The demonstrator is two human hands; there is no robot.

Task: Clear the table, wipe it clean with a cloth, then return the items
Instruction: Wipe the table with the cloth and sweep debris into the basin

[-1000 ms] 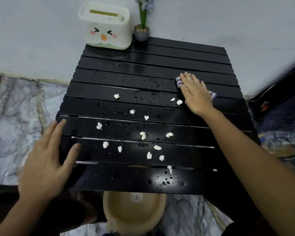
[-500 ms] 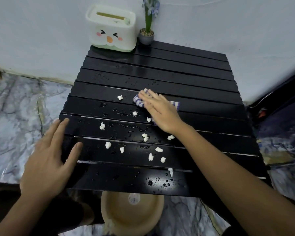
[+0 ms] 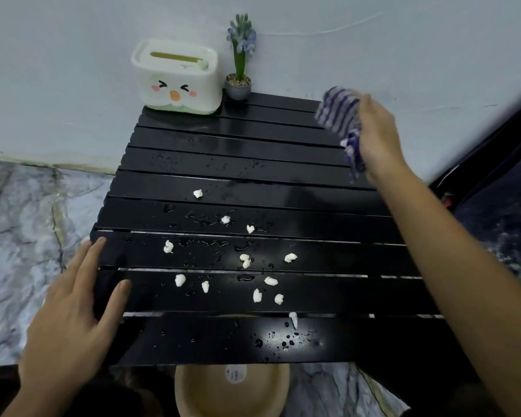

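Right hand point(image 3: 379, 136) grips the striped cloth point(image 3: 342, 121) lifted at 2 o'clock; left hand point(image 3: 69, 314) flat, fingers spread, braces the surface point(image 3: 328, 203); sweep crumbs point(image 3: 245, 260) toward 6 o'clock, into the bowl point(image 3: 199, 395)

The cloth point(image 3: 342, 121) is smeared by motion, so its folds and edges cannot be made out, and the right hand point(image 3: 376, 136) covers the part it grips, with the fingers hidden behind the fabric. The tan bowl point(image 3: 232, 392) below the counter point(image 3: 328, 203) is cut off by the bottom edge, its far rim hidden under the counter, and the round label inside it is too small to read. The left hand's point(image 3: 69, 323) wrist runs out of the frame.
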